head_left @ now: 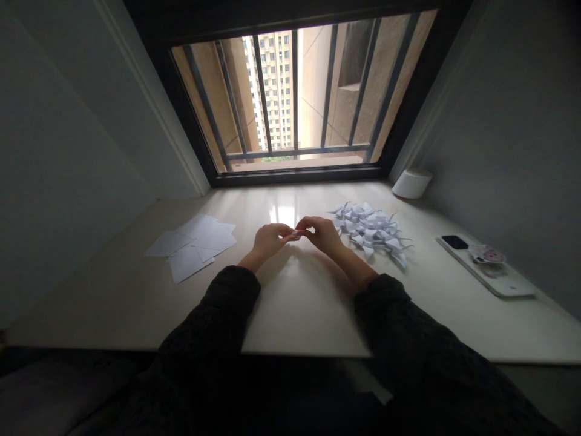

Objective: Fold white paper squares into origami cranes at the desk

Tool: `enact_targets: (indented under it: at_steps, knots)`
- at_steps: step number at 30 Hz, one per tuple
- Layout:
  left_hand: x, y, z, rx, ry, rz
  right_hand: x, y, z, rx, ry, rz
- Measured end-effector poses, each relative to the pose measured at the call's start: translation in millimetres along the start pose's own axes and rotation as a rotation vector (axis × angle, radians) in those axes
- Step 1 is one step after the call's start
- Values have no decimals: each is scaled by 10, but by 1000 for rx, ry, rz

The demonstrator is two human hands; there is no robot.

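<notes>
My left hand [270, 238] and my right hand [324, 234] meet above the middle of the white tabletop. Thumbs and fingertips of both pinch a small folded piece of white paper [296, 235], mostly hidden behind the fingers. Just beyond my right hand lies a pile of folded paper cranes [370, 230], white with thin pointed ends. Off to the left of my left hand, several loose sheets of white paper [190, 248] overlap on the tabletop.
A phone [488, 266] with a round grip on its back lies at the right. A white cylindrical object [412, 183] stands in the back right corner. Behind the tabletop [304, 327] is a barred window [295, 97]; walls close in both sides.
</notes>
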State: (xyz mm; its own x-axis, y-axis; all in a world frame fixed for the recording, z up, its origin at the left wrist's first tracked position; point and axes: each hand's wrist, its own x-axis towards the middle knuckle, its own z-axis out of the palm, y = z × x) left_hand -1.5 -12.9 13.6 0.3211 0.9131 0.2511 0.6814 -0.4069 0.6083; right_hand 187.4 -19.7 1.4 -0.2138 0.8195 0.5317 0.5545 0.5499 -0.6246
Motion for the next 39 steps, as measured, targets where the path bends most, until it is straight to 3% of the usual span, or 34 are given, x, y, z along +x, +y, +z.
enact_targets:
  at_steps: [2,5,11,15,22,29,39]
  knots:
    - [4,8,-13,43,-15,6,-7,-27,9,-15,-19,-18]
    - [25,-12,-2,7,-18,-15,-14,-40,60,129,26,23]
    - [58,-64,129,-435,14,-86,21,-11,192,575,181,280]
    - [55,-70,190,-454,-20,-87,34,-7,208,768,226,370]
    - [43,-37,144,-391,-103,-84,45,29,176,774,215,369]
    - [23,36,107,-511,-164,-174,40,-2,172,750,232,372]
    - [37,29,116,-631,-64,-239,57,39,167,642,307,432]
